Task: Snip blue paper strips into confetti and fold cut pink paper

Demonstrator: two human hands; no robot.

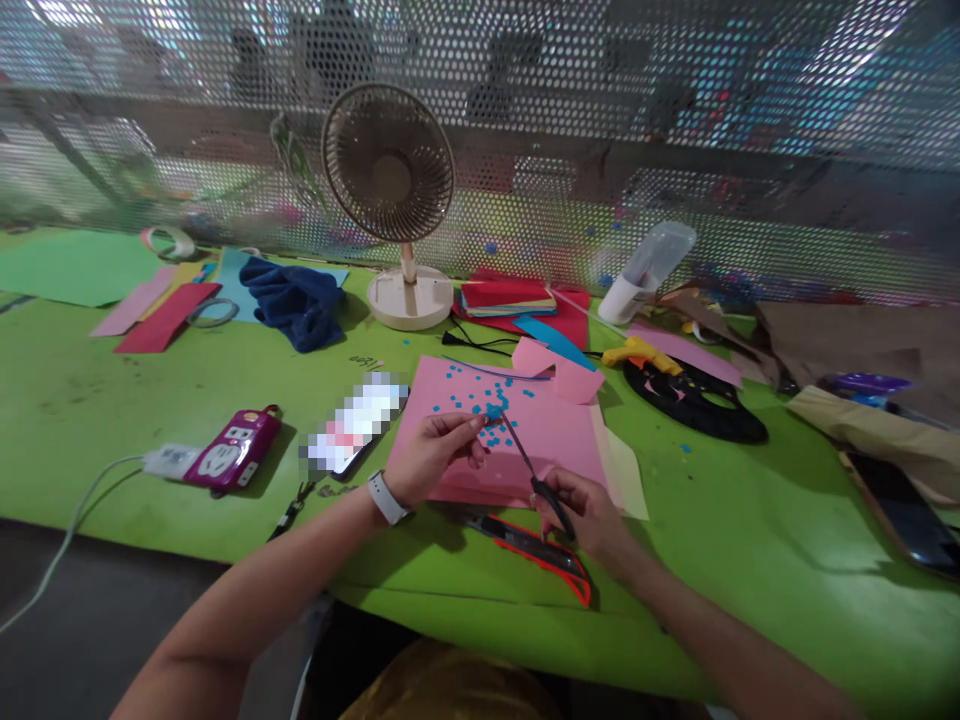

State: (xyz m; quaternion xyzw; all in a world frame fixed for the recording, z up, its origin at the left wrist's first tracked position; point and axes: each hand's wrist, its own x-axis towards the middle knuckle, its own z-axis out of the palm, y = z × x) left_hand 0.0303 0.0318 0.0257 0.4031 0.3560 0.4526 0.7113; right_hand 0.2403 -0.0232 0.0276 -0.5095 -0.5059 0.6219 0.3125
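Observation:
My right hand [581,515] grips a pair of black-handled scissors [523,452], whose blades point up and left. The tips meet a small blue paper piece [493,411] pinched between the thumb and fingers of my left hand [442,452]. Below both hands lies a stack of pink paper [559,445], with several tiny blue paper bits [452,402] scattered over it. A thin blue strip [495,371] rests along the stack's far side. Just under my right hand, an orange and black utility knife [536,552] lies near the table's front edge.
A fan [410,300] stands at the back before a perforated metal screen [540,130]. Left are a phone [358,425], a purple power strip [234,450] and a dark blue cloth [296,300]. Right are a yellow glue gun [641,352] on a black palette-shaped board [694,408] and another phone [904,510].

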